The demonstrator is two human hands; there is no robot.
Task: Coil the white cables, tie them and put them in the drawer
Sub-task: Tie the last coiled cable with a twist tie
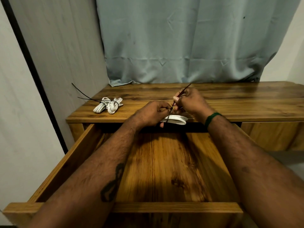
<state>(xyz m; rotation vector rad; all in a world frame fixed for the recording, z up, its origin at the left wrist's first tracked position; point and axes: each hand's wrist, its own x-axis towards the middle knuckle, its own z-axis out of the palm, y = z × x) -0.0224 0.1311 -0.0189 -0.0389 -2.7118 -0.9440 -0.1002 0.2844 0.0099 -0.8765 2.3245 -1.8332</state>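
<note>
From my feed, both hands meet at the front edge of the table, just above the open drawer. The left hand is curled around one end of a white cable coil. The coil lies flat along the table's edge and sticks out to the right from under that hand's fingers. A black tie is looped around the coil right beside the left hand's fingertips. The right hand sits just beyond the coil and pinches the tie's tail between thumb and fingers. The tail slants up and away past its knuckles. I can see a green band on the right wrist. Well to the left on the table lie two tied coils, side by side and touching, their black tie ends pointing toward the wall. A grey-blue curtain hangs behind the table.
</note>
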